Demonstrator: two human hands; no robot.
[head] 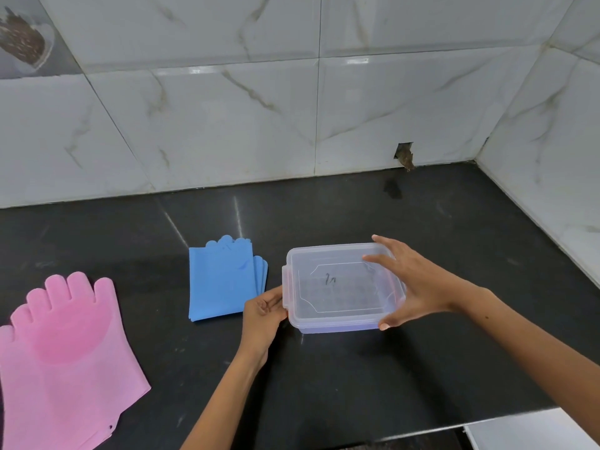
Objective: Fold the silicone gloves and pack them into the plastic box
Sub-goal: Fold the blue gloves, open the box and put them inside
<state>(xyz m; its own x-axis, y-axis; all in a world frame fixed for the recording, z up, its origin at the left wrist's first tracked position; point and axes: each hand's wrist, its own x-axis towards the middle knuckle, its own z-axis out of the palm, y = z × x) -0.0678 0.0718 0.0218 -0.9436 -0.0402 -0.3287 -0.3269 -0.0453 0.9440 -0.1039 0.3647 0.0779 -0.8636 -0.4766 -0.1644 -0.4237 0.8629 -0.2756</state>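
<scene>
Your clear plastic box [341, 284], rounded-rectangular with its lid on, sits on the glossy black bench [357, 384]. Your right hand [422, 284] spreads its fingers across the box's right end; your left hand [264, 311] pinches the left-side latch. Left of the box lies the folded blue glove [220, 280]; farther left, the flat pink gloves [61, 352].

Pink silicone gloves [61, 352], blue folded gloves [220, 284], clear plastic box [341, 287] with translucent lid, black glossy table [357, 384], white grey-veined marble wall tiles [227, 125]
</scene>
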